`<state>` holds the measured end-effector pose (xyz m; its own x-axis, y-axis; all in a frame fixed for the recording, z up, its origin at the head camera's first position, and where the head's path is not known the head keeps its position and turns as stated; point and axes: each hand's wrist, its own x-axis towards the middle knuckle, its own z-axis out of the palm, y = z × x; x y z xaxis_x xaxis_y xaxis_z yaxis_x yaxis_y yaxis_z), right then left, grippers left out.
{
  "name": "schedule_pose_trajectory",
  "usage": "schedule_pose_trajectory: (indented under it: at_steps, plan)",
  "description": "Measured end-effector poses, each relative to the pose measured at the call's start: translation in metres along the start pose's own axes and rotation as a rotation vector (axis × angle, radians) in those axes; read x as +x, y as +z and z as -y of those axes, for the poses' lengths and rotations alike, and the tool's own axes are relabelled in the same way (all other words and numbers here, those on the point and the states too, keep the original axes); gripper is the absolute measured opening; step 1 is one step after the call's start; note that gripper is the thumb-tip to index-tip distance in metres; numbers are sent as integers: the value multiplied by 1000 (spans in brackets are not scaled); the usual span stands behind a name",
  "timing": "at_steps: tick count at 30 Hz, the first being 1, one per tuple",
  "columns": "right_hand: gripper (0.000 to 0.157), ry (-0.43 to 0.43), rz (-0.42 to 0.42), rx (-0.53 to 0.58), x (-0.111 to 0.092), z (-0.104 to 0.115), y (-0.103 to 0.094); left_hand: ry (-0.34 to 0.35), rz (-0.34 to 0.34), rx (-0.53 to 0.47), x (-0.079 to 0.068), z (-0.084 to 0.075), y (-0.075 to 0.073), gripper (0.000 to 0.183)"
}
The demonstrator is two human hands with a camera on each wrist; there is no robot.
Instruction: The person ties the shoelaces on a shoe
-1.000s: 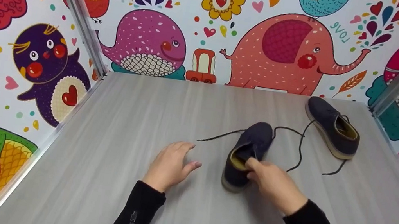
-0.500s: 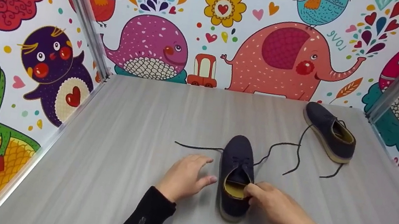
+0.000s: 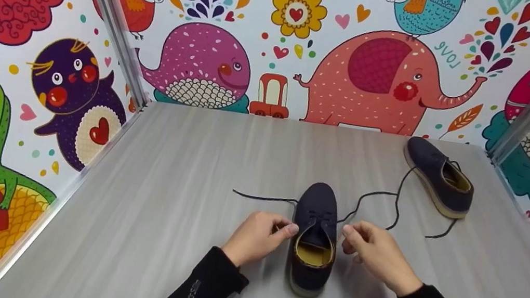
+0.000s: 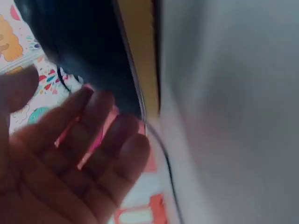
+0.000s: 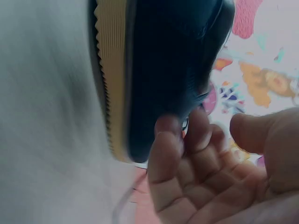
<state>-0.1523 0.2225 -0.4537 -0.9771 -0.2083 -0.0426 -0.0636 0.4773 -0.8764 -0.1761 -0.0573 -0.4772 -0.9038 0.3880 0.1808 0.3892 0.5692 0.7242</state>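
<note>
The right hand [image 3: 378, 252] has released the shoe [image 3: 313, 236], left hand [image 3: 254, 237] alongside, both half spread.

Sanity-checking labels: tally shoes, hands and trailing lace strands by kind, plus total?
Shoes: 2 (near shoe, far shoe)
Hands: 2 (left hand, right hand)
Trailing lace strands: 4, two per shoe
Total: 8
</note>
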Motion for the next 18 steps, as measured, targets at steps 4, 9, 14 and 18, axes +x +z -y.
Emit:
schedule_pose_trajectory:
  at_steps: [4,9,14,18]
  plan:
    - [47,227,38,226,16,-4,3,-114,-38,-147,14,-6,7,42]
    - [56,359,25,389,30,-5,10,-300,-81,-280,31,-10,13,54]
    - [50,352,34,427,37,-3,14,-425,-60,-346,39,-12,15,51]
    - [34,332,30,445,38,-3,16,-434,-58,-351,39,-13,16,41]
